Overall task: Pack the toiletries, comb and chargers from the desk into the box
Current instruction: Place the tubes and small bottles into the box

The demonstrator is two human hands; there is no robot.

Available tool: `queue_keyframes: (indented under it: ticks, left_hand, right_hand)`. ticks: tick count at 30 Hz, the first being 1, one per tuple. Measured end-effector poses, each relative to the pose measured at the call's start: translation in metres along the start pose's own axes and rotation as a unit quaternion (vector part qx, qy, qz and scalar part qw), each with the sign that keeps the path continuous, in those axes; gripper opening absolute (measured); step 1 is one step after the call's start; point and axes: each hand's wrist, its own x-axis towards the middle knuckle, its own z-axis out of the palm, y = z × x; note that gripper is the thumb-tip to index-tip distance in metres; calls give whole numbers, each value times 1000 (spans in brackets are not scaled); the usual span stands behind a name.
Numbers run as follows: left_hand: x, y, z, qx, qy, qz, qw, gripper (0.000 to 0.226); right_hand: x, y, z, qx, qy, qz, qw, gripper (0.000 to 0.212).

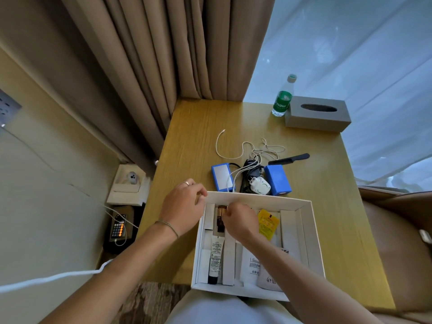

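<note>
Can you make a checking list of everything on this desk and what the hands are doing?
Surface: yellow wooden desk, box at its near edge.
Job's things: white cardboard box holds a black-and-white tube, a brown bottle, a yellow sachet and white packets; black comb, two blue charger blocks and white plug adapter lie outside it.
Clutter: green-labelled water bottle, grey tissue box.
Hands: left hand grips the box's far-left corner; right hand pinches at the brown bottle.
Cables: white cable tangled with black cord.
Surroundings: beige curtain, wall socket.
</note>
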Motion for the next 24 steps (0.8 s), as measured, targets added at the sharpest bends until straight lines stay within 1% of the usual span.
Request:
queue_keyframes:
  ticks: [4, 9, 13, 16, 21, 24]
  left_hand:
    - [19, 14, 5, -18, -4, 19, 1000, 14]
    - [42, 34, 11, -38, -21, 33, 999, 16]
    - [61, 58, 18, -33, -37, 53, 997, 15]
    - [77, 77, 25, -17, -63, 72, 995, 17]
    - [103, 101, 50, 33, -113, 87, 989, 22]
    - [118, 111, 71, 106, -165, 113, 974, 28]
  right_hand:
    - [-14, -8, -29, 39, 46, -43, 997, 20]
    - [-20, -7, -70, 117, 60, -61, 989, 15]
    - [-11, 9, -102, 192, 122, -37, 973, 13]
    - [1, 24, -121, 210, 142, -10, 967, 13]
    - [22, 50, -143, 254, 129, 18, 958, 11]
    - [32, 65, -150, 253, 123, 37, 959, 12]
